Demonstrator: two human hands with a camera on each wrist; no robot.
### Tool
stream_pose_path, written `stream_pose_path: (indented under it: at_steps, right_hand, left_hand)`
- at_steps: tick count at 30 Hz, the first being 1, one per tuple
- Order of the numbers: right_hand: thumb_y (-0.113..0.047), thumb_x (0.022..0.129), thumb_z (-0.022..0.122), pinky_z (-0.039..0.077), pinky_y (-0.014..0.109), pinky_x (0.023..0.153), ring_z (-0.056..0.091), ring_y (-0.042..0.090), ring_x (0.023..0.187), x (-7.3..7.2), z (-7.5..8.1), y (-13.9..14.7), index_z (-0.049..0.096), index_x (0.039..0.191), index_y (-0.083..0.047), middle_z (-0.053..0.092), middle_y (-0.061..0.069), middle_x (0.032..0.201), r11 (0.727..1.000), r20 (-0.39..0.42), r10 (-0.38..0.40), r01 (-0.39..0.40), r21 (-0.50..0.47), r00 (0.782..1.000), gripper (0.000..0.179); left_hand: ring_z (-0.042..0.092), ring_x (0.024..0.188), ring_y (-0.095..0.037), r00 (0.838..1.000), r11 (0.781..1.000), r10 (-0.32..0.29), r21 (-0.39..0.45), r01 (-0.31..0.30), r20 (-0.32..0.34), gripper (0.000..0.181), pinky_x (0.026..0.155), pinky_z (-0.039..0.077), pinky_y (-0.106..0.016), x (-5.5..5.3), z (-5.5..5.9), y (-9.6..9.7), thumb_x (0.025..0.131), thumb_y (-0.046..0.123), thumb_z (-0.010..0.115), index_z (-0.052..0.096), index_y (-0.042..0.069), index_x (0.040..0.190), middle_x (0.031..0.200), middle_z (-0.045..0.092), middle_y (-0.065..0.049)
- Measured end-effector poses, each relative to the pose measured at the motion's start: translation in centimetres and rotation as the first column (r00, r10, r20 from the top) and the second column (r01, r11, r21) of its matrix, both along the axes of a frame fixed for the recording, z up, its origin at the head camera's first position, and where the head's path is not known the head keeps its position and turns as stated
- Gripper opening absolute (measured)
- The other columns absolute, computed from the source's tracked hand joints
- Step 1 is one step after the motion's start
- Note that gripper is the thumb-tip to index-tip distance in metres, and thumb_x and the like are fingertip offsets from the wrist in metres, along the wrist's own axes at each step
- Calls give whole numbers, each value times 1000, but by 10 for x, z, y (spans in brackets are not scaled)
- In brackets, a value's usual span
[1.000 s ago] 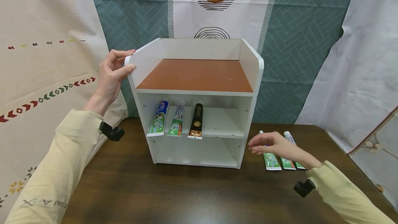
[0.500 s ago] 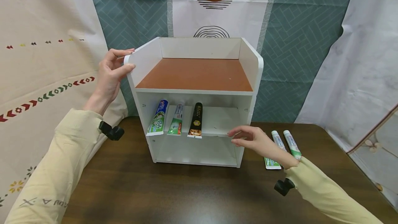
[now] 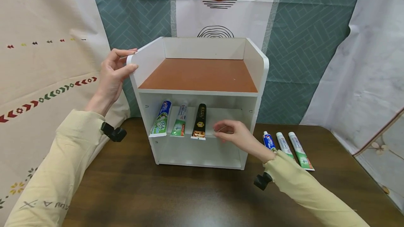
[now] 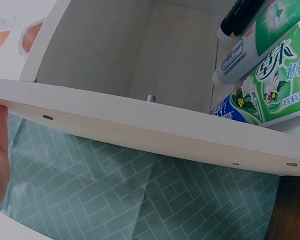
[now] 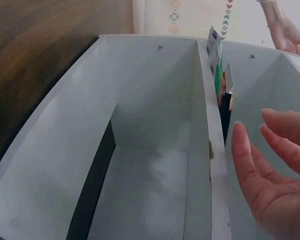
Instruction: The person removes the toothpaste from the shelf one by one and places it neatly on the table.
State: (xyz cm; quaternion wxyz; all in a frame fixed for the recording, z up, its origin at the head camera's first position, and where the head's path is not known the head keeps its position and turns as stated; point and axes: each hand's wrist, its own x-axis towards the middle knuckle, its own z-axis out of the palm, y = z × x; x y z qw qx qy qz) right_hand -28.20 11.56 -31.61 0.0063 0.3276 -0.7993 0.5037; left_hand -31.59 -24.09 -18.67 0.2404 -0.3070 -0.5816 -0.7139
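My left hand (image 3: 112,74) holds the upper left side panel of a small white shelf unit (image 3: 198,93), thumb in front and fingers behind. My right hand (image 3: 237,136) hovers at the front of the middle shelf, right of a black toothpaste tube (image 3: 199,121). In the right wrist view its thumb and fingers are apart, with nothing between them. Left of the black tube lie a green-and-white toothpaste tube (image 3: 179,121) and a blue-and-green toothpaste tube (image 3: 161,119), their flat ends jutting over the shelf edge.
Several more tubes lie on the dark wooden table right of the unit: a blue-capped one (image 3: 269,140), a white-and-green one (image 3: 284,144) and another green one (image 3: 301,151). Patterned cloths (image 3: 139,6) hang behind and at both sides.
My right hand has moved left from near the tubes on the table to the middle shelf, empty throughout. The left hand keeps its hold on the side panel.
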Motion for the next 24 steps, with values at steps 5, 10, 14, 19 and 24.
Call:
stream_pose_path:
  at_steps: [5,10,14,19,24]
  right_hand:
    - [-16,85,65,51,38,64,61,23,81,-5,2,-11,60,110,2,60,13,103,999,18,-42,41,32,999,32]
    - [-17,84,66,51,33,61,61,23,77,-7,5,-21,60,113,-3,60,11,100,995,12,-76,75,67,997,33]
    - [-20,83,67,51,34,60,61,18,76,-8,6,-30,61,114,-8,59,9,98,988,7,-118,117,103,993,33]
    - [-24,83,67,49,35,56,59,18,64,-10,8,-41,63,111,-13,60,3,89,973,12,-172,168,157,985,31]
    - [-25,82,67,44,31,49,55,26,56,-12,9,-50,65,108,-14,60,0,80,957,10,-225,219,192,974,28]
  left_hand:
    - [48,106,-29,1000,1000,2,0,-2,4,28,77,47,-28,0,-1,0,78,-9,61,59,0,104,124,49,-17]
    - [47,106,-29,1000,1000,2,-2,-2,5,28,77,47,-28,0,0,0,79,-9,61,59,0,104,125,48,-17]
    - [47,107,-29,1000,1000,-5,2,5,2,28,77,48,-28,0,0,1,78,-10,61,58,0,104,125,47,-18]
    - [47,107,-30,1000,1000,-17,8,17,-6,28,76,48,-28,-1,1,0,78,-11,60,58,-1,104,126,46,-20]
    - [47,108,-30,1000,1000,-15,7,15,-4,28,76,48,-28,-1,0,0,78,-11,61,58,-1,104,126,46,-20]
